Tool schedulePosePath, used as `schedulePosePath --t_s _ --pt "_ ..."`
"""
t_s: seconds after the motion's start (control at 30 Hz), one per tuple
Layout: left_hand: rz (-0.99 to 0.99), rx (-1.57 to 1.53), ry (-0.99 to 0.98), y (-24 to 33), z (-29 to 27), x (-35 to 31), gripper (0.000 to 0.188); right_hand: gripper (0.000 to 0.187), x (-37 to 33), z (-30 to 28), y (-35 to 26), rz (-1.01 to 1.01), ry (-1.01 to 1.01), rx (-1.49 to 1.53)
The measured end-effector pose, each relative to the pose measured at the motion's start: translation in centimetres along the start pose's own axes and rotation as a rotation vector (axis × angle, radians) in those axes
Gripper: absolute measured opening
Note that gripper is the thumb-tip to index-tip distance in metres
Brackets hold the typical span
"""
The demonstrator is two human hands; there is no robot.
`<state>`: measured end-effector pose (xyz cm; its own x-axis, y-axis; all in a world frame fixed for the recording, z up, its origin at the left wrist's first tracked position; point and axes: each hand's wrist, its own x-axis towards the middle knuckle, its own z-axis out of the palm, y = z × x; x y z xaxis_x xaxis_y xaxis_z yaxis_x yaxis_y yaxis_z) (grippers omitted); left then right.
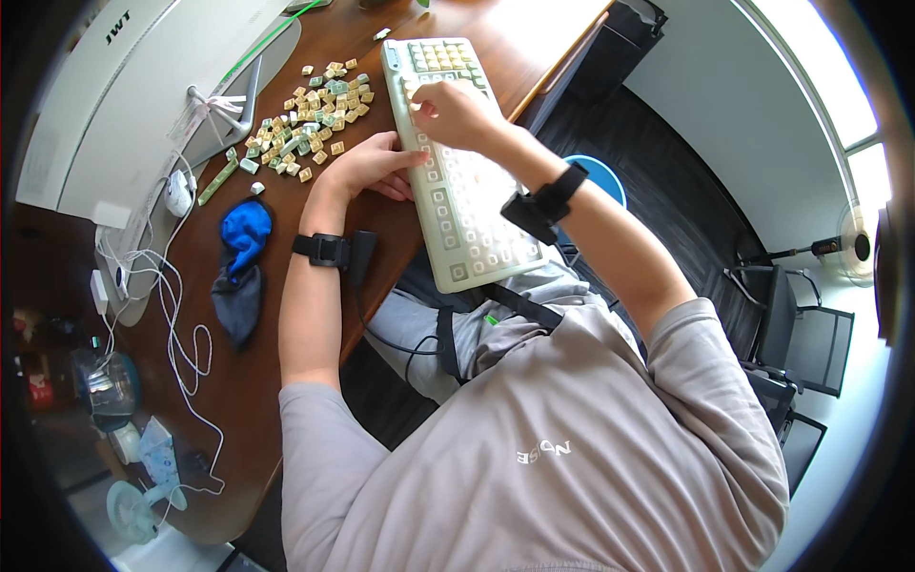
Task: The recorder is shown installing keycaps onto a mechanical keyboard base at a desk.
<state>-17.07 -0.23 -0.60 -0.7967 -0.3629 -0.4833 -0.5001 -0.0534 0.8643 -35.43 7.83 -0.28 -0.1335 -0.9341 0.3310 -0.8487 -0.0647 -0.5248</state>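
A pale green keyboard (pixel 440 224) lies slantwise, its near end over my lap and its far part on the desk. Keycaps (pixel 440 54) cover its far end, while bare switches show along the nearer rows. My left hand (pixel 374 167) grips the left edge, thumb on top and fingers at the side and below. Over the upper rows, my right hand (pixel 459 116) is closed, thumb and fingers bent together; whatever they hold is hidden. Left of the keyboard, several loose yellow and green keycaps (pixel 319 112) lie scattered, with a long green keycap (pixel 218 181) beside them.
The brown desk (pixel 243 400) carries a monitor (pixel 143 86), a white mouse (pixel 178 194), a blue and grey cloth pouch (pixel 240 272), a tangle of white cable (pixel 172 305) and a small fan (pixel 133 510). A blue bin (pixel 600 179) and chairs (pixel 801 324) stand to the right.
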Motion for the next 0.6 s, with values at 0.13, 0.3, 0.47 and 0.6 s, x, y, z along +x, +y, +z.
schedulePosePath --t_s 0.13,0.3,0.47,0.6 --pt "-0.005 0.018 0.032 0.0 -0.1 0.0 0.062 0.023 -1.6 -2.5 3.1 -0.003 0.107 0.308" --pt "0.004 0.008 0.012 0.4 -0.1 -0.2 0.06 0.016 -5.0 -5.4 8.2 0.245 0.261 0.291" --pt "-0.009 0.017 0.008 0.7 0.1 -0.3 0.058 0.02 -7.0 -6.0 10.1 0.432 0.157 0.471" --pt "-0.007 -0.011 0.015 0.7 0.1 -0.3 0.056 0.034 -6.4 -5.5 10.3 0.467 0.075 0.363"
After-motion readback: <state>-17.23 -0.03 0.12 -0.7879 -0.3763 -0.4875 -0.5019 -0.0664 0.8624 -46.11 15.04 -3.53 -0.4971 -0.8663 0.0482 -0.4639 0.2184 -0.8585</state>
